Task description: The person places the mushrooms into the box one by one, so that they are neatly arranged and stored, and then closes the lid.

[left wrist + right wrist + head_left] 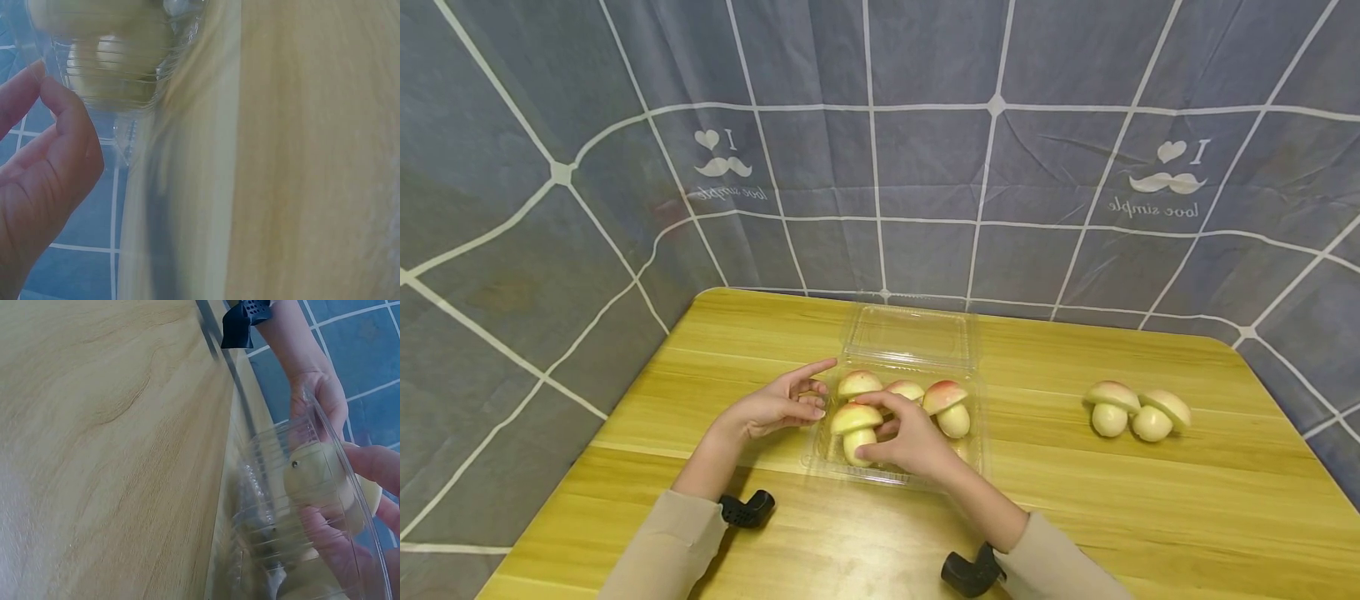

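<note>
My right hand (913, 437) pinches a toy mushroom (856, 419) with a yellowish cap and pale stem, thumb at the stem and fingers by the cap. This mushroom stands upright at the front left inside a clear plastic clamshell box (880, 477). Behind it are more red-tinged toy mushrooms, one at the back left (859, 382) and one on the right (954, 419); another is partly covered by my right hand. Beside the box's left wall, my left hand (778, 406) has its index finger stretched out and thumb close to the rim; contact is unclear.
Two toy mushrooms lie together on the wooden table (1060, 500) at the right, one of them a pale mushroom (1153, 421). The box's clear lid (913, 333) is folded back toward a grey checked curtain (932, 167). Black wrist mounts (748, 508) hang under both forearms.
</note>
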`<state>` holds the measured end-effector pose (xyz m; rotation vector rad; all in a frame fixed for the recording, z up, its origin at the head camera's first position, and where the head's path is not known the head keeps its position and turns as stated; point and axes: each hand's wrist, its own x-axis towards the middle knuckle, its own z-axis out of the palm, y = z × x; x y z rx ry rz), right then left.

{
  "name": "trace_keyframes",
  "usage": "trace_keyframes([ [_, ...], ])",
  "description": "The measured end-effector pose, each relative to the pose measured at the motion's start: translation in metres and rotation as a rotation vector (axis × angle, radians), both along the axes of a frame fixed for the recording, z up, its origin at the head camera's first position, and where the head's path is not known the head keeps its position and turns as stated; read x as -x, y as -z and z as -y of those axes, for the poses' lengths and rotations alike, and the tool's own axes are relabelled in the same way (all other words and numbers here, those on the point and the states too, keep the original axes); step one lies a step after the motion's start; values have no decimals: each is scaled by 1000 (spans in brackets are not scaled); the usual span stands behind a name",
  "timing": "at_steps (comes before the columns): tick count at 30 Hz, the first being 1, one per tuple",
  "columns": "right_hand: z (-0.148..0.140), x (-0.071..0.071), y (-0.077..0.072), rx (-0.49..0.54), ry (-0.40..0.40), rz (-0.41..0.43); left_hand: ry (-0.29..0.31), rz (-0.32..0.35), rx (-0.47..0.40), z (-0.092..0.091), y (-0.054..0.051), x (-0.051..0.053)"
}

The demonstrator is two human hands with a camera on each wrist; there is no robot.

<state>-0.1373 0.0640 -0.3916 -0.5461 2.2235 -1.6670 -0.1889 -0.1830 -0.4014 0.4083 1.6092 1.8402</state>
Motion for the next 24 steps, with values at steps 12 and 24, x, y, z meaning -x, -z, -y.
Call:
trace_keyframes([
  [12, 7, -2, 0, -6, 5, -29, -2, 0, 14, 0, 0, 0],
  [24, 11, -2, 6, -81, 16, -119, -3, 6, 8, 0, 1, 1],
])
